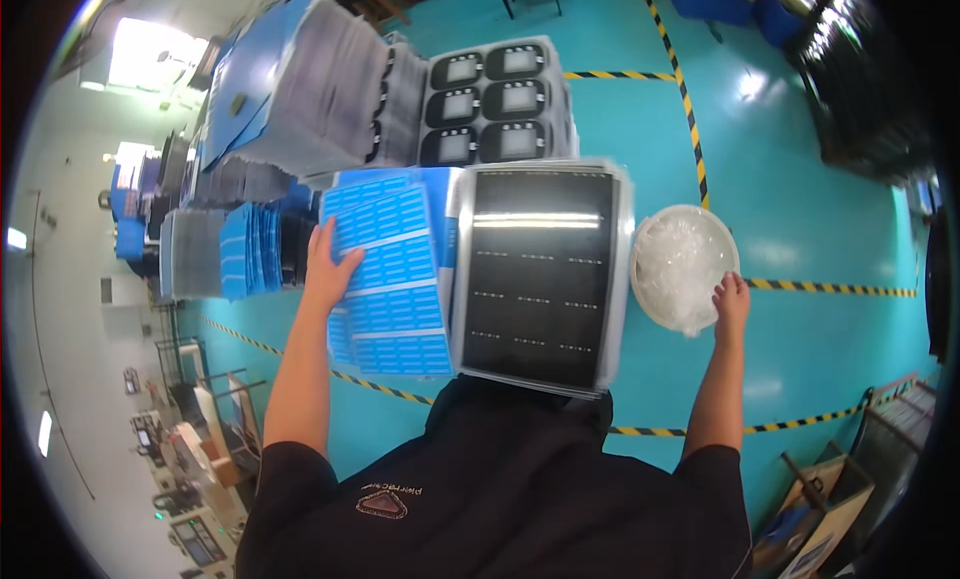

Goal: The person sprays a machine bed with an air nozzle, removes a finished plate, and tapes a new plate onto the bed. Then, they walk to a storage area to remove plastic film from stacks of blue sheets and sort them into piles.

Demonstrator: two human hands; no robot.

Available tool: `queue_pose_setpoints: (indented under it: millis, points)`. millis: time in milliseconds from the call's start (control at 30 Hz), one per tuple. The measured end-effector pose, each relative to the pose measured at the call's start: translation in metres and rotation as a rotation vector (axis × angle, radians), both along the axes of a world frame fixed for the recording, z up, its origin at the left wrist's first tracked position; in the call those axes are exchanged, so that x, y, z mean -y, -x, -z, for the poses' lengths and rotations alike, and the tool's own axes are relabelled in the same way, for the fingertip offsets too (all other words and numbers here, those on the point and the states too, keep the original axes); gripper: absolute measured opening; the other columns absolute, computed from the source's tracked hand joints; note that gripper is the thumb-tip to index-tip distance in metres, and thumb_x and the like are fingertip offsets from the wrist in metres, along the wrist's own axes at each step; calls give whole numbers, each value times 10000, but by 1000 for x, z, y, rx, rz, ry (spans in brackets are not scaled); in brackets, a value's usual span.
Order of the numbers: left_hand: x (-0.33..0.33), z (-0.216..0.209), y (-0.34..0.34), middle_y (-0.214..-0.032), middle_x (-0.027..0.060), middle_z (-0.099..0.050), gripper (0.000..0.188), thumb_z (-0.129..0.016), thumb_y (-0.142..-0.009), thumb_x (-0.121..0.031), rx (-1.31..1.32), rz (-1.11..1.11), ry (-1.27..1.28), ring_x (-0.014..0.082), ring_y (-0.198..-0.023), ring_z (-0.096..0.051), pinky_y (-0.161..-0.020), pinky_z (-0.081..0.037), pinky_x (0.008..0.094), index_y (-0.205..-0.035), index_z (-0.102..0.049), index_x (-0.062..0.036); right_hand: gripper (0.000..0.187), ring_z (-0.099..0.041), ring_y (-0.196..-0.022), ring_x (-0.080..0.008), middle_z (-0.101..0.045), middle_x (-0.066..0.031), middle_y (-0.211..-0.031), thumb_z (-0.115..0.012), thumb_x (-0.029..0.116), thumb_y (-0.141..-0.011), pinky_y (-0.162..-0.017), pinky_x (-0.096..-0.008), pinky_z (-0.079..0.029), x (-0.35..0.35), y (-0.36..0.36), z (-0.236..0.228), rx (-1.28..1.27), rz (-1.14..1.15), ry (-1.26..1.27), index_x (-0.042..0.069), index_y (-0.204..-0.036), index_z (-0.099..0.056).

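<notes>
Blue sheets (395, 289), printed with rows of small lighter bars, lie a little askew, left of centre in my head view. My left hand (328, 277) is at their left edge, thumb laid over the top face and set apart from the fingers; whether it pinches them, I cannot tell. Just right of the sheets: a stack of black panels (540, 279), pale-bordered, a band of glare across the upper part. Farther right, a round whitish bin (638, 279) holding crumpled clear film (678, 259). My right hand (732, 301) is at the bin's right side, fingers bent close together; I cannot tell if film is caught between them. Beyond the panels, clear sheets with black frames (500, 104); to their left, a tall stack (325, 94) with a blue face. Teal floor (630, 119), marked with yellow-black tape (688, 114).
</notes>
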State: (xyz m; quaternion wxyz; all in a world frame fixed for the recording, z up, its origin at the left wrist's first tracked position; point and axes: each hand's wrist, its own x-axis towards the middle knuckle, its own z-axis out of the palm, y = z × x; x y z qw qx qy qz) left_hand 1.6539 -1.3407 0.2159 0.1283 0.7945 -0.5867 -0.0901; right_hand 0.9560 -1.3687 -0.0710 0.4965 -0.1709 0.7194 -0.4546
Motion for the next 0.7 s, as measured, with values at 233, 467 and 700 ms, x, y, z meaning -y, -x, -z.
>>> queue_pose_setpoints:
  millis: [233,467,700]
  points:
    - [-20,-9,-30,-1406,281,-488,914,-787,-781,-367,-199,-55,74,400,-1317,-477,-1098,-381,441,-1493,-344,-2,407,-606,-1068,-183,-611,-112,-1216,-531,130,-1000,-905,-320,-512,9,-217,-316,127,-569,576,-14,-1376,-472]
    - [-32,-1,-78,-1389,247,-527,871,-774,-819,-320,-681,-101,-66,314,-1266,-542,-1054,-430,399,-1486,-331,22,835,-438,-1366,-354,-390,-292,-1484,-701,212,-882,-1091,-394,-393,-25,-452,-294,-321,-979,441,-12,-1528,-221]
    - [-49,27,-118,-1301,166,-576,680,-728,-861,-201,-1079,59,17,244,-1182,-570,-1004,-466,378,-1421,-404,8,774,-511,-1281,-304,-464,-268,-1421,-692,151,-870,-1055,-376,-420,-56,-531,-292,-322,-737,353,-55,-1493,-281]
